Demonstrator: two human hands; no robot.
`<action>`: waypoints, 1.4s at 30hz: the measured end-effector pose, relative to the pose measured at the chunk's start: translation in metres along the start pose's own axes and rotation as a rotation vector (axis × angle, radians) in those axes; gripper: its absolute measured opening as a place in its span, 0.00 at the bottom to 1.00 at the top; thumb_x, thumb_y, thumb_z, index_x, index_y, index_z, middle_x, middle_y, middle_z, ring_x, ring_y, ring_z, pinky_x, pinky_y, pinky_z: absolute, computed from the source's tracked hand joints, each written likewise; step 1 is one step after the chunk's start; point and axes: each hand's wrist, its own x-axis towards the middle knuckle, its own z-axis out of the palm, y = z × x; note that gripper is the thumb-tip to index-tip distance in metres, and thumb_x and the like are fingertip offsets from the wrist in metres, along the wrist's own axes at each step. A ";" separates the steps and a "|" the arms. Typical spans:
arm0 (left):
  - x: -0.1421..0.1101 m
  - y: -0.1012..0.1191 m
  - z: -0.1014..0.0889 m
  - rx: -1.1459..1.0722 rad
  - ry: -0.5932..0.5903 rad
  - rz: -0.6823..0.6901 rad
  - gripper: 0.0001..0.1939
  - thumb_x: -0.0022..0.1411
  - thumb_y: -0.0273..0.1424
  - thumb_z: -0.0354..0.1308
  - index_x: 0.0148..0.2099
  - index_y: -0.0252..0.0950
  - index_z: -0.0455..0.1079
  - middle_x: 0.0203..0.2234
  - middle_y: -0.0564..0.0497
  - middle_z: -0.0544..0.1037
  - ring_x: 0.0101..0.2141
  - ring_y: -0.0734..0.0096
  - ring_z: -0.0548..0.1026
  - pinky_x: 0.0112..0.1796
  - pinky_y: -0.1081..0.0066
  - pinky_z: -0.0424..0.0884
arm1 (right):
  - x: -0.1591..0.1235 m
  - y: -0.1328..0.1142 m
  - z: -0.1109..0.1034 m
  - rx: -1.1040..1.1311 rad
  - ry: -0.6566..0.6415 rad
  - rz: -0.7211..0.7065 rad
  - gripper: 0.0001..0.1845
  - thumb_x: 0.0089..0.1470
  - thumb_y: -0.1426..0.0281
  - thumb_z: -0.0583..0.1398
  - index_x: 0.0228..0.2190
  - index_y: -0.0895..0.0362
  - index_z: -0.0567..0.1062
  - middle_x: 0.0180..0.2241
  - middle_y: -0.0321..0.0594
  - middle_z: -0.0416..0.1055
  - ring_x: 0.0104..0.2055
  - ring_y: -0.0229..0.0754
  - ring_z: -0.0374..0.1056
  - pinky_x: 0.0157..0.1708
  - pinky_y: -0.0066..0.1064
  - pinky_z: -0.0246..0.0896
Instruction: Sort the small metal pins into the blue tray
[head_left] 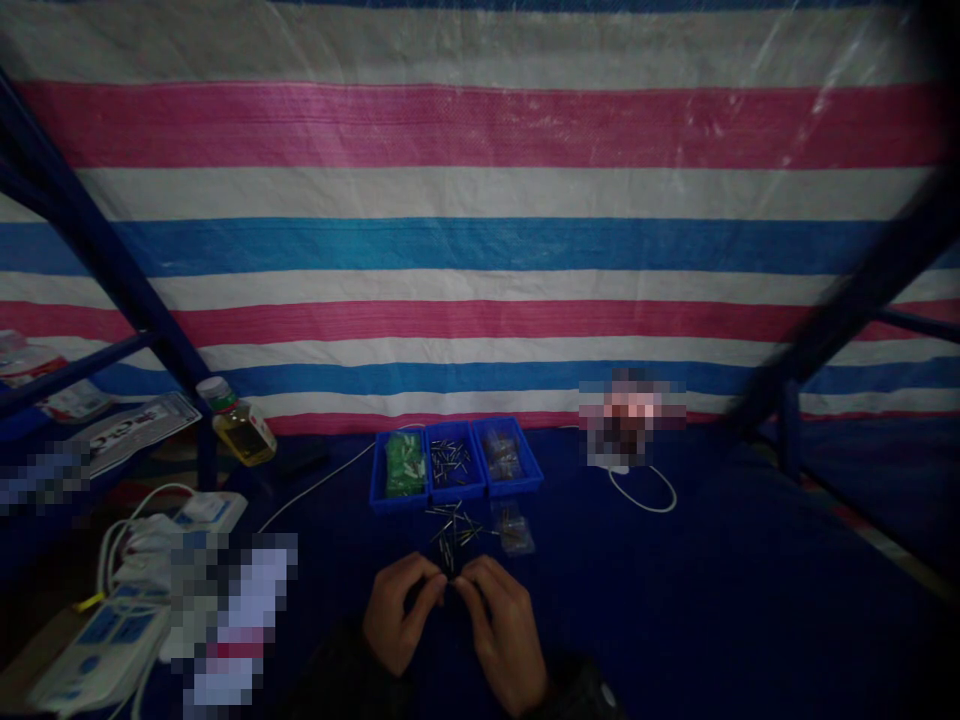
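Observation:
My left hand (401, 608) and my right hand (505, 632) meet above the dark blue surface, fingertips pinched close together. Whatever they pinch is too small and dim to make out. Just beyond the fingertips lies a loose pile of thin, dark metal pin-like pieces (456, 526). A small clear plastic bag (514, 532) with thin pieces inside rests right of the pile. Behind stand three joined blue bins. The left bin (397, 501) holds green packets (405, 462), the middle bin (459, 493) more of the pin-like pieces, and the right bin (517, 487) small clear bags.
A bottle of yellow liquid (244, 430) stands at the back left. Power strips (105, 640) with white cables lie at the left. A white cable loop (664, 508) is at the back right. Blue metal bars (97, 235) and a striped sheet (480, 190) bound the space.

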 end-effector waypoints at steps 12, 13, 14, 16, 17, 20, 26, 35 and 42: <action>0.000 -0.003 0.000 -0.010 0.007 -0.025 0.18 0.71 0.33 0.53 0.28 0.36 0.70 0.24 0.51 0.75 0.28 0.68 0.76 0.33 0.72 0.67 | -0.002 0.004 0.002 0.036 0.019 -0.028 0.10 0.68 0.74 0.52 0.36 0.53 0.71 0.32 0.36 0.72 0.33 0.40 0.71 0.36 0.29 0.63; 0.000 -0.003 0.000 -0.008 0.006 -0.025 0.17 0.71 0.33 0.53 0.28 0.36 0.70 0.24 0.51 0.75 0.28 0.68 0.76 0.33 0.72 0.67 | -0.002 0.004 0.002 0.029 0.025 -0.022 0.10 0.69 0.74 0.52 0.36 0.53 0.71 0.32 0.36 0.72 0.33 0.40 0.71 0.36 0.29 0.63; 0.000 -0.003 0.000 -0.007 0.007 -0.025 0.17 0.71 0.33 0.53 0.28 0.36 0.70 0.24 0.51 0.75 0.28 0.68 0.76 0.33 0.72 0.67 | -0.003 0.005 0.002 0.021 0.029 -0.016 0.10 0.69 0.74 0.52 0.36 0.53 0.70 0.32 0.36 0.72 0.33 0.40 0.71 0.36 0.29 0.62; -0.001 -0.003 0.000 -0.005 0.006 -0.025 0.18 0.71 0.33 0.53 0.28 0.36 0.70 0.23 0.51 0.74 0.28 0.69 0.75 0.33 0.71 0.67 | -0.003 0.004 0.002 0.002 0.034 -0.001 0.11 0.69 0.73 0.52 0.34 0.53 0.70 0.31 0.36 0.71 0.33 0.40 0.70 0.35 0.29 0.62; 0.000 -0.003 0.000 -0.002 0.002 -0.024 0.18 0.71 0.33 0.53 0.28 0.36 0.70 0.23 0.51 0.74 0.28 0.69 0.75 0.33 0.71 0.67 | -0.003 0.004 0.002 -0.007 0.036 0.008 0.12 0.69 0.72 0.51 0.33 0.53 0.70 0.31 0.36 0.71 0.32 0.40 0.70 0.35 0.29 0.61; 0.000 -0.003 0.000 0.007 -0.011 -0.018 0.18 0.72 0.33 0.53 0.28 0.36 0.71 0.23 0.51 0.74 0.27 0.69 0.75 0.33 0.72 0.66 | -0.002 0.003 0.002 -0.031 0.046 0.039 0.15 0.71 0.71 0.49 0.31 0.53 0.68 0.28 0.35 0.69 0.29 0.39 0.68 0.31 0.29 0.59; -0.001 -0.005 0.000 -0.004 0.014 -0.034 0.18 0.72 0.33 0.52 0.28 0.36 0.70 0.23 0.51 0.75 0.28 0.69 0.76 0.34 0.72 0.67 | -0.003 0.009 -0.003 -0.045 0.227 0.080 0.13 0.71 0.68 0.51 0.33 0.54 0.70 0.27 0.34 0.69 0.28 0.38 0.68 0.30 0.28 0.60; 0.001 -0.003 0.000 -0.001 0.054 -0.069 0.18 0.72 0.33 0.53 0.28 0.36 0.70 0.23 0.52 0.75 0.27 0.69 0.76 0.32 0.73 0.67 | 0.019 0.007 -0.028 -0.066 0.441 -0.003 0.08 0.68 0.68 0.56 0.38 0.54 0.75 0.38 0.42 0.72 0.40 0.44 0.71 0.41 0.35 0.68; 0.001 -0.004 0.000 0.003 0.044 -0.091 0.18 0.72 0.34 0.52 0.29 0.36 0.71 0.23 0.52 0.75 0.27 0.70 0.76 0.33 0.73 0.67 | 0.077 -0.003 -0.035 -0.276 0.522 -0.053 0.09 0.67 0.64 0.58 0.41 0.54 0.77 0.41 0.43 0.75 0.44 0.47 0.70 0.47 0.41 0.63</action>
